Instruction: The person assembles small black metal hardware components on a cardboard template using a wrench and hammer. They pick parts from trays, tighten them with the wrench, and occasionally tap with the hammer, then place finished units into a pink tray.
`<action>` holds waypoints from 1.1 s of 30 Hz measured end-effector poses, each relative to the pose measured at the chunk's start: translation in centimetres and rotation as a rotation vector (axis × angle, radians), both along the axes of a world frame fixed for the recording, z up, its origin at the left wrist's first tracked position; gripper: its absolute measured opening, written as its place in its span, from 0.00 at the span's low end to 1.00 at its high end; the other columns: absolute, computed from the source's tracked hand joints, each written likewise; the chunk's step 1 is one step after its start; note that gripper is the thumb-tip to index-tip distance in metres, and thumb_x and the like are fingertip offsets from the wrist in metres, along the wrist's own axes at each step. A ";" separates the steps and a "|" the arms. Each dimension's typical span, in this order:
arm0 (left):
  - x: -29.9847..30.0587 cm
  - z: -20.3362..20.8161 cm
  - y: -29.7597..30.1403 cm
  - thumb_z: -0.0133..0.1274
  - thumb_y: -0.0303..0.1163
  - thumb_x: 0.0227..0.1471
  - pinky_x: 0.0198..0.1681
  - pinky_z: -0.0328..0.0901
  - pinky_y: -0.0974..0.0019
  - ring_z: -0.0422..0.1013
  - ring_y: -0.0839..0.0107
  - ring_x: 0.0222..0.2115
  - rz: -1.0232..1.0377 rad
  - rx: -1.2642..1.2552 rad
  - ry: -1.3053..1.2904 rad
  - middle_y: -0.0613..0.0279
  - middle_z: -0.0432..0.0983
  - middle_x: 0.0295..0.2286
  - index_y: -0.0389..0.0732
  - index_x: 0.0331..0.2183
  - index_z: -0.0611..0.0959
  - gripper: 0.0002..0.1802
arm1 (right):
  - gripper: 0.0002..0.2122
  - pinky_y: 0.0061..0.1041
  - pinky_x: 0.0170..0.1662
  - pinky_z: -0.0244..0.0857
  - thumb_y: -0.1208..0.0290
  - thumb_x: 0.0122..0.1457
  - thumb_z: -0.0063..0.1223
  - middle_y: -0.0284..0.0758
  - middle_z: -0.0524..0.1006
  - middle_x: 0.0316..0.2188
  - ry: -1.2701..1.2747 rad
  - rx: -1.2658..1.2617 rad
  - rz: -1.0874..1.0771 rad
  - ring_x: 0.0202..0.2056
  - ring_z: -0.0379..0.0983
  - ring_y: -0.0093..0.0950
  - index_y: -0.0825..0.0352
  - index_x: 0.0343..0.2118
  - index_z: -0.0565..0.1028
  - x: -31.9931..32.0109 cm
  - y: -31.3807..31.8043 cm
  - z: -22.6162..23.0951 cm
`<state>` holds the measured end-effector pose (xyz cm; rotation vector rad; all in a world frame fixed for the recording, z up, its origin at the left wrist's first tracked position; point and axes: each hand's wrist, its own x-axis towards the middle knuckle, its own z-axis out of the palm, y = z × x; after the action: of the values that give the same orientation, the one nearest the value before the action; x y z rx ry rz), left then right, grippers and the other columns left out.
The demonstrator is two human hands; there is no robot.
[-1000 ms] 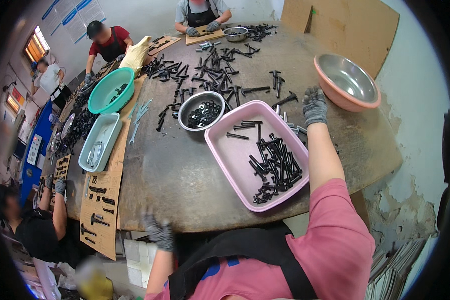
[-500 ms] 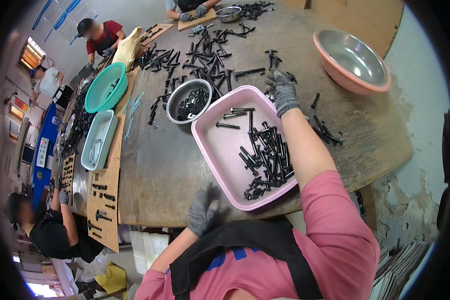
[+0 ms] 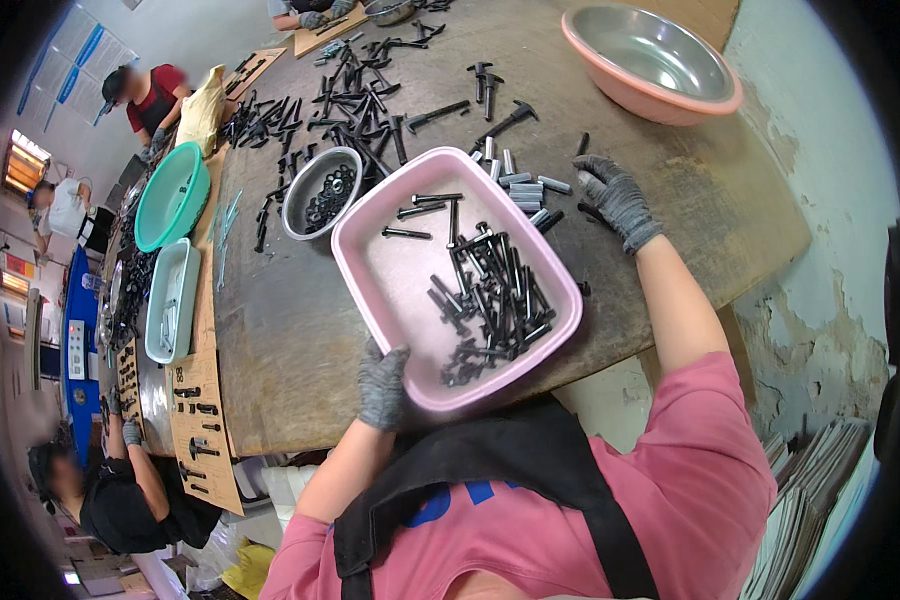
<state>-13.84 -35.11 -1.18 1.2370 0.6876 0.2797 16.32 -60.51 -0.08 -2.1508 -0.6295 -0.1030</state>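
Note:
My left hand [image 3: 382,388], in a grey glove, grips the near left rim of a pink plastic basin [image 3: 353,272]. Inside lies a heap of black bolts [image 3: 495,285], mostly at its right side. My right hand [image 3: 620,203], gloved too, rests on the table to the basin's right, its fingers curled downward. A dark piece sticks out by its thumb; what lies under the palm is hidden. Just beyond the fingertips is a single black bolt [image 3: 582,143]. Short silver cylinders [image 3: 523,190] lie between the basin and this hand.
A small metal bowl [image 3: 292,212] of black nuts or rings stands left of the basin. Black T-shaped parts [image 3: 365,110] pile up behind it. A salmon-coloured basin holding a steel bowl [image 3: 660,95] stands far right. Green tubs [image 3: 155,310] line the left; co-workers sit along the table.
My left hand has risen onto the basin's rim. My right hand has moved from behind the basin to the table at its right, uncovering the silver cylinders. The view has shifted.

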 end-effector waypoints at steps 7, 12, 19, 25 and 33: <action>-3.8 1.0 -0.5 0.49 0.30 0.39 0.38 0.63 0.65 0.66 0.67 0.33 0.049 0.026 -0.036 0.60 0.69 0.33 0.36 0.43 0.69 0.24 | 0.16 0.29 0.48 0.57 0.69 0.48 0.51 0.43 0.69 0.39 -0.091 -0.102 0.124 0.43 0.65 0.37 0.66 0.41 0.70 -4.5 -1.2 0.6; -5.3 1.5 0.1 0.49 0.33 0.39 0.35 0.65 0.65 0.66 0.67 0.32 0.052 0.027 0.040 0.60 0.68 0.32 0.38 0.43 0.68 0.25 | 0.22 0.33 0.53 0.50 0.61 0.45 0.52 0.42 0.64 0.47 -0.112 -0.284 0.427 0.50 0.58 0.39 0.62 0.45 0.67 -10.3 -1.8 -0.6; -7.3 1.7 2.0 0.55 0.32 0.37 0.39 0.63 0.68 0.66 0.69 0.35 0.034 0.011 0.048 0.61 0.69 0.35 0.36 0.44 0.69 0.28 | 0.23 0.40 0.53 0.48 0.62 0.41 0.52 0.39 0.61 0.50 -0.615 -0.452 0.330 0.51 0.55 0.38 0.58 0.44 0.68 -9.9 2.5 -4.3; -8.0 0.5 3.0 0.53 0.31 0.39 0.39 0.62 0.70 0.65 0.71 0.35 0.024 0.139 0.115 0.62 0.69 0.35 0.35 0.45 0.68 0.28 | 0.18 0.39 0.53 0.48 0.63 0.44 0.46 0.36 0.65 0.48 -0.852 -0.541 0.196 0.50 0.58 0.36 0.54 0.42 0.69 -2.3 9.4 -4.4; -7.5 1.4 2.6 0.52 0.31 0.40 0.39 0.61 0.70 0.64 0.73 0.35 0.009 0.196 0.109 0.62 0.69 0.36 0.35 0.46 0.68 0.28 | 0.16 0.49 0.55 0.36 0.64 0.56 0.30 0.32 0.63 0.50 -0.367 -0.914 0.292 0.55 0.52 0.35 0.50 0.45 0.68 -0.7 18.0 -2.0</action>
<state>-21.38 -32.53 0.22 1.4444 0.7734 0.2944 15.65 -42.56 -2.10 -2.8958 -1.4008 -0.0528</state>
